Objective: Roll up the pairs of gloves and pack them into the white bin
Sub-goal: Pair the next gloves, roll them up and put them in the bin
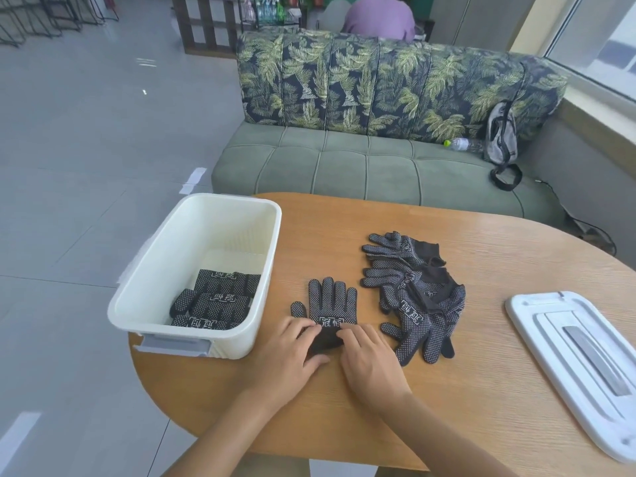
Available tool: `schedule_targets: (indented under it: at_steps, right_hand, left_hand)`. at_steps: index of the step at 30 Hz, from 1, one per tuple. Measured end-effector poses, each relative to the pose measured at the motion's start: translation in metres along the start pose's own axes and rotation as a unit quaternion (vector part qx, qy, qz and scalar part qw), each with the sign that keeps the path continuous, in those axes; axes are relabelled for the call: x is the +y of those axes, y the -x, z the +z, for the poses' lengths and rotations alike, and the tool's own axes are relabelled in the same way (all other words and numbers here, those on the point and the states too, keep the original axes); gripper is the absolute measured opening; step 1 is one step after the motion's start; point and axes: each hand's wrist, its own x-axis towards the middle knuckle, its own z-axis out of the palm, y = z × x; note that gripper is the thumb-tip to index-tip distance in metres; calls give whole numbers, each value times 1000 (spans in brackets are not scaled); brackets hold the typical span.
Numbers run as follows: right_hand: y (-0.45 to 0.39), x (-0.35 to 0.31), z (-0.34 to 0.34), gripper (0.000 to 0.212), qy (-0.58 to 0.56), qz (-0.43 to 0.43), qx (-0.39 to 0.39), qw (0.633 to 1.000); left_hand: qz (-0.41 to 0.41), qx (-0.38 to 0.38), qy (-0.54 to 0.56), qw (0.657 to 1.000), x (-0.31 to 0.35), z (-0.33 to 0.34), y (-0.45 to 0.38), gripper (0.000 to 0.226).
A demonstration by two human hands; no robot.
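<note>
Both my hands are on the glove pair (328, 304) lying flat on the wooden table (481, 390), fingers pointing away from me. My left hand (292, 349) and right hand (370, 359) pinch the cuff end, curling it over. The white bin (165, 270) sits just left with rolled gloves (216, 301) inside, loose gloves (418, 297) piled right.
</note>
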Motion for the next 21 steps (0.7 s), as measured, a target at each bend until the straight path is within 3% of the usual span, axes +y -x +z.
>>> schedule_targets:
  at_steps: [11,14,21]
  right_hand:
    - [-2,0,-3,19,-12,24,-11,1000]
    - [-6,2,-2,25,-64,83,-13,994]
    - [-31,4,-11,14,-228,241,-31,943]
  left_hand:
    - [-30,1,17,999,4,1,-6,22]
    - [-71,-2,66,995,3,-1,-11,18]
    - [-209,8,175,962,7,-9,-32,12]
